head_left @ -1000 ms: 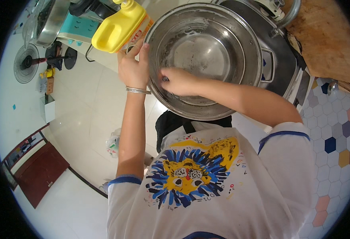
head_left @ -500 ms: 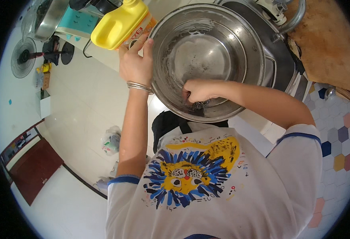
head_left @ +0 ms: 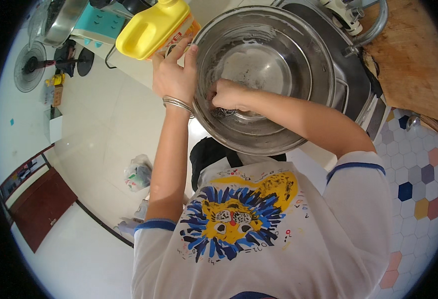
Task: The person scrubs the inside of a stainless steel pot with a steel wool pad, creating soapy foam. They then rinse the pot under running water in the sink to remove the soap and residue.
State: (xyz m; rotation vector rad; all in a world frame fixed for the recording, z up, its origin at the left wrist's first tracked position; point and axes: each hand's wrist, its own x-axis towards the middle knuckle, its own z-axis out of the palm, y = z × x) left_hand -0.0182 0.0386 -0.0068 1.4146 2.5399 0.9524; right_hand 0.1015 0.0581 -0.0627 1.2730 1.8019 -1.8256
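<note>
A large stainless steel pot [head_left: 303, 65] with dull, smeared inner walls stands at the sink. My left hand [head_left: 175, 77], thumb and index finger spread, grips the pot at its left rim; any handle there is hidden under it. Close by that hand is a yellow jug [head_left: 141, 35] with an orange label. Down inside the pot, my right hand [head_left: 229, 94] is closed on a steel wool scourer [head_left: 224, 112] and presses it against the lower left of the wall. Whitish suds and dark specks streak the bottom and sides. A loop handle [head_left: 346, 97] sticks out on the right.
Under the pot's right side lies a dark sink [head_left: 308, 20] with a curved metal faucet [head_left: 376, 27]. A wooden board [head_left: 413, 60] is to the right. A teal-fronted appliance [head_left: 99, 24] stands at the back left. On the floor are a fan [head_left: 30, 65] and a plastic bag [head_left: 138, 173].
My right hand has slid left and a little farther away along the pot's inner wall with the scourer. The left hand keeps its place at the rim.
</note>
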